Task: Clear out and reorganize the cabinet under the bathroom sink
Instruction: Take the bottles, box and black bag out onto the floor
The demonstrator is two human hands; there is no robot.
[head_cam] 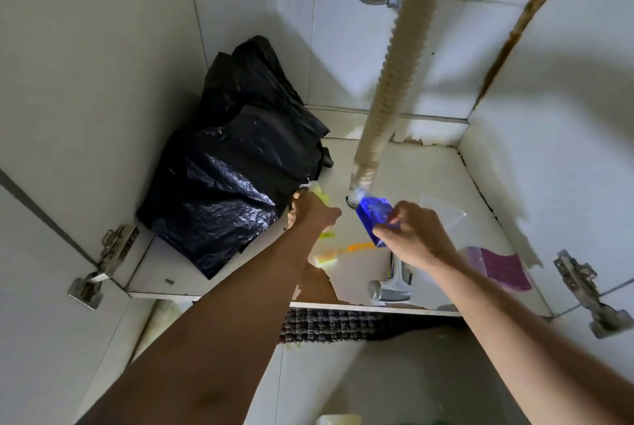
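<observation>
The blue bottle (374, 219) is pinched in my right hand (411, 239), cap end pointing to eleven o'clock toward the drain hose (380, 95). My left hand (314, 212) grips a yellow-green bottle (320, 195) at nine o'clock, beside the black bag (233, 164) on the cabinet floor (429, 184).

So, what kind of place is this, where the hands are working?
Most likely the cabinet under a bathroom sink. A corrugated drain hose comes down to the cabinet floor, the back wall is tiled, and door hinges sit at the front edges.
</observation>
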